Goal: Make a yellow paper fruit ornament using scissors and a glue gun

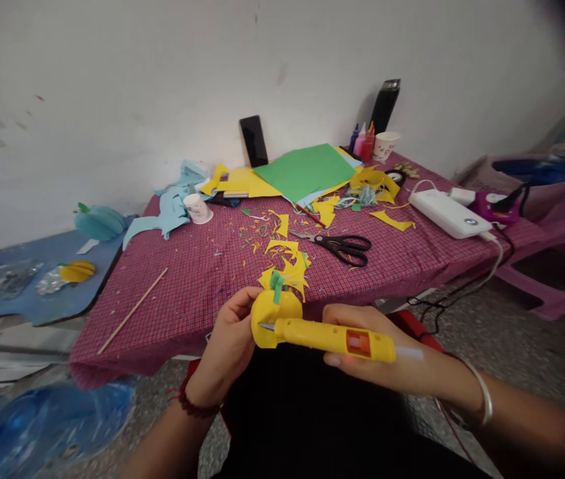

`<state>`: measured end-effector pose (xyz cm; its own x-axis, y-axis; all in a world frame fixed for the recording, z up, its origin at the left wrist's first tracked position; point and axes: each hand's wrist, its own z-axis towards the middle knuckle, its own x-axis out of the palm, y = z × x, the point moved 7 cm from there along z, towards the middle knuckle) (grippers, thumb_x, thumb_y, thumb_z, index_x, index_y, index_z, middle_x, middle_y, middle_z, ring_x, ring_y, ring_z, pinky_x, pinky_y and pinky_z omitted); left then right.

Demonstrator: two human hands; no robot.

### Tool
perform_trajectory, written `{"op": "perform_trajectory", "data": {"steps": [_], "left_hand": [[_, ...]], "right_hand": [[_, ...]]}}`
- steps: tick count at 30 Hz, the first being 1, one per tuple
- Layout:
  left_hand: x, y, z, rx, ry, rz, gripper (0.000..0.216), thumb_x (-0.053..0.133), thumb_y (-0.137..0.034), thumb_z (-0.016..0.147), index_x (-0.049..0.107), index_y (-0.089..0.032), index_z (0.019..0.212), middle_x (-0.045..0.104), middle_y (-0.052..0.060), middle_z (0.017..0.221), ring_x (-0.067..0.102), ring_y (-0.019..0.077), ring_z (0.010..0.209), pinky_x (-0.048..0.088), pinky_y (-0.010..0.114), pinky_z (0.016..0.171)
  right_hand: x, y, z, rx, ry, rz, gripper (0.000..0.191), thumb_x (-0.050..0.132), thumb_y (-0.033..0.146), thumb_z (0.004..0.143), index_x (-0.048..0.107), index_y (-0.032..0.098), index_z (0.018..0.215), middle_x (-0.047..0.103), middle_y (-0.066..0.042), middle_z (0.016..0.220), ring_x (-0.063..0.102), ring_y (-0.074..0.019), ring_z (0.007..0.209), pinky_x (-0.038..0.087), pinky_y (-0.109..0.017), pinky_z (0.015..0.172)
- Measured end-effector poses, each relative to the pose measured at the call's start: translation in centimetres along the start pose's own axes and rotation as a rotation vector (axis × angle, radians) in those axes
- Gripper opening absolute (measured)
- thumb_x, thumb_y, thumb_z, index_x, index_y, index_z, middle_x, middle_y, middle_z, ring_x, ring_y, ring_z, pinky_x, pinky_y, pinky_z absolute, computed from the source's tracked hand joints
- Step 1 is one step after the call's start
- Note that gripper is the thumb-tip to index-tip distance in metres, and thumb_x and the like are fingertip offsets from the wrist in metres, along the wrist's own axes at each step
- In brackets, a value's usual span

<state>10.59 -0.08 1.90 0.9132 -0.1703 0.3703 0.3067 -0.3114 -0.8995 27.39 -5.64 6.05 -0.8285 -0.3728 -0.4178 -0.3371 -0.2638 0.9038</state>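
My left hand (pixel 232 342) pinches a round yellow paper pumpkin (pixel 287 304) with a green paper stem (pixel 277 285) on top. In my right hand (pixel 376 332) is a yellow hot glue gun (pixel 317 336), lying sideways, its metal nozzle at the pumpkin's near side. Whether the tip touches the paper I cannot tell. A clear glue stick (pixel 409 353) pokes out of the gun's back end. Just beyond the pumpkin lie yellow paper scraps (pixel 292 266) and black-handled scissors (pixel 345 247) with the blades partly apart.
A checked cloth covers the table (pixel 202 266). On it are a wooden stick (pixel 132 311), paper cup (pixel 197 208), green sheet (pixel 307 171), phone (pixel 253 141), paint bottles (pixel 366 143), black flask (pixel 386 106) and white power bank (pixel 449 213) with cables. Blue and yellow paper pumpkins sit on a side table (pixel 22 256).
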Motion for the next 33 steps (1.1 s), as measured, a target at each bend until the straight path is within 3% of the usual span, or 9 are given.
{"op": "perform_trajectory", "data": {"steps": [8, 18, 33], "left_hand": [[-0.1, -0.1, -0.1, 0.075, 0.043, 0.073, 0.025, 0.085, -0.025, 0.064, 0.069, -0.018, 0.081, 0.069, -0.001, 0.075, 0.059, 0.0085, 0.061, 0.047, 0.017, 0.057], [-0.4, -0.1, -0.1, 0.053, 0.019, 0.027, 0.027, 0.085, -0.024, 0.063, 0.067, -0.018, 0.081, 0.069, -0.001, 0.073, 0.061, 0.0090, 0.060, 0.048, 0.018, 0.056], [-0.3, -0.1, -0.2, 0.097, 0.074, 0.156, 0.021, 0.082, -0.026, 0.069, 0.070, -0.019, 0.084, 0.072, 0.001, 0.080, 0.063, 0.0098, 0.066, 0.049, 0.019, 0.063]], "right_hand": [[0.3, -0.2, 0.0, -0.008, 0.022, -0.021, 0.020, 0.066, 0.031, 0.084, 0.051, 0.019, 0.081, 0.051, 0.004, 0.072, 0.043, -0.0081, 0.058, 0.033, -0.020, 0.052], [0.6, -0.2, -0.1, -0.006, 0.057, -0.057, 0.019, 0.067, 0.031, 0.083, 0.052, 0.019, 0.082, 0.053, 0.004, 0.073, 0.044, -0.0081, 0.059, 0.033, -0.020, 0.053], [-0.4, -0.4, 0.3, 0.036, -0.044, 0.010, 0.019, 0.063, 0.030, 0.083, 0.048, 0.019, 0.076, 0.048, 0.004, 0.069, 0.041, -0.0085, 0.056, 0.032, -0.021, 0.050]]}}
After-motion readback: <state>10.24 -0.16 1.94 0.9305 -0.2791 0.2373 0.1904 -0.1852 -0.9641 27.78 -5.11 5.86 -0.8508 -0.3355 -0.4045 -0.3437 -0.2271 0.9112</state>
